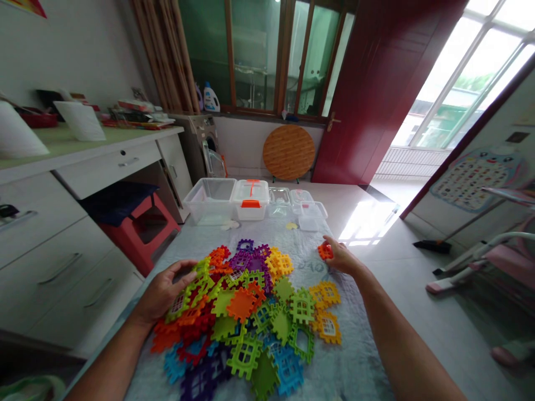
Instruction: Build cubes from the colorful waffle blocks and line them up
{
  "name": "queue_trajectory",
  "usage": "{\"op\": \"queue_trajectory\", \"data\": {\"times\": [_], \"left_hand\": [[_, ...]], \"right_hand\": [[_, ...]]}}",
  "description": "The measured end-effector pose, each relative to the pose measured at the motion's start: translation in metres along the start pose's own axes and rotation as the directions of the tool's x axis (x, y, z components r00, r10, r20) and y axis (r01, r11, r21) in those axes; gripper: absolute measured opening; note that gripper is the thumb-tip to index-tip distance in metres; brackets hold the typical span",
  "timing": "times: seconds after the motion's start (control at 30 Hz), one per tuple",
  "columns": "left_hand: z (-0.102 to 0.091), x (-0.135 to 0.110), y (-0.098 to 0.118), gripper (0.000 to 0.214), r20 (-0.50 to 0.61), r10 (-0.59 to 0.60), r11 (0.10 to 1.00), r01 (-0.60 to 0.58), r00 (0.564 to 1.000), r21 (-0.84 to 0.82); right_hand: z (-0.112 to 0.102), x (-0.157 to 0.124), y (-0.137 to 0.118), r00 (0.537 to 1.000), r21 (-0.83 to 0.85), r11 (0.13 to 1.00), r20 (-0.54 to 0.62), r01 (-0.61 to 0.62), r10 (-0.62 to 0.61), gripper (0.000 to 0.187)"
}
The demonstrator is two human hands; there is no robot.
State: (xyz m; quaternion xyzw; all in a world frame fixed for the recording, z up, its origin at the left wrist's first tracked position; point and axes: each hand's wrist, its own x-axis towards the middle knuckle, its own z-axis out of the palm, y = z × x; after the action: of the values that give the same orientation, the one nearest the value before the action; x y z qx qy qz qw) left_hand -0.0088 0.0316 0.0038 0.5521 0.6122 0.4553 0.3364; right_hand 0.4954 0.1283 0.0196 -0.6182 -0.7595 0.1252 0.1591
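Lying on a pale quilted mat (267, 231) spread over the floor, a heap of interlocking plastic tiles (251, 312) is seen in orange, green, yellow, purple, blue and red. The left hand (161, 292) is laid against the heap's left edge, with the thumb resting on a lime-green tile (199, 278); its fingers are partly hidden by the tiles, so whether they are closed on one cannot be told. A single orange tile (325, 252) is pinched in the fingers of the right hand (343, 257), held just above the mat, to the right of the heap and clear of it. At the mat's far end an open clear bin (210, 199) is stood just beside a lidded box with an orange latch (251, 199), with smaller clear containers (309, 214) to their right. A red stool (142, 225) is tucked beside white drawers (62, 267) on the left.
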Motion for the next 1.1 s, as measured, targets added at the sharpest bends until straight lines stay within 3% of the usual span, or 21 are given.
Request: {"op": "queue_trajectory", "data": {"times": [0.27,0.4,0.5,0.63,0.8,1.1], "left_hand": [[0.002,0.0,0.001,0.062,0.011,-0.003,1.0,0.003,1.0,0.009],[0.0,0.0,0.0,0.059,0.035,-0.006,1.0,0.005,0.999,0.02],[-0.001,0.0,-0.002,0.057,0.056,-0.008,0.999,0.006,0.998,0.031],[-0.002,0.0,-0.003,0.054,0.078,-0.007,0.999,0.004,0.997,0.042],[-0.002,-0.001,0.0,0.055,0.082,-0.018,0.999,0.015,0.996,0.032],[-0.001,-0.002,0.0,0.053,0.095,-0.021,0.999,0.018,0.995,0.027]], "right_hand": [[-0.005,0.001,-0.008,0.999,-0.058,0.998,0.044,-0.022,0.025,0.079],[-0.011,-0.009,-0.021,0.999,-0.058,0.997,-0.028,-0.045,0.044,0.078],[-0.011,-0.02,-0.041,0.998,0.04,0.998,-0.057,0.039,-0.037,0.071],[0.003,-0.031,-0.079,0.98,0.222,0.961,0.063,0.168,-0.186,0.059],[0.028,-0.033,-0.112,0.975,0.277,0.941,0.049,0.193,-0.215,0.057],[0.037,-0.031,-0.109,0.966,0.413,0.875,-0.059,0.253,-0.251,0.046]]}}
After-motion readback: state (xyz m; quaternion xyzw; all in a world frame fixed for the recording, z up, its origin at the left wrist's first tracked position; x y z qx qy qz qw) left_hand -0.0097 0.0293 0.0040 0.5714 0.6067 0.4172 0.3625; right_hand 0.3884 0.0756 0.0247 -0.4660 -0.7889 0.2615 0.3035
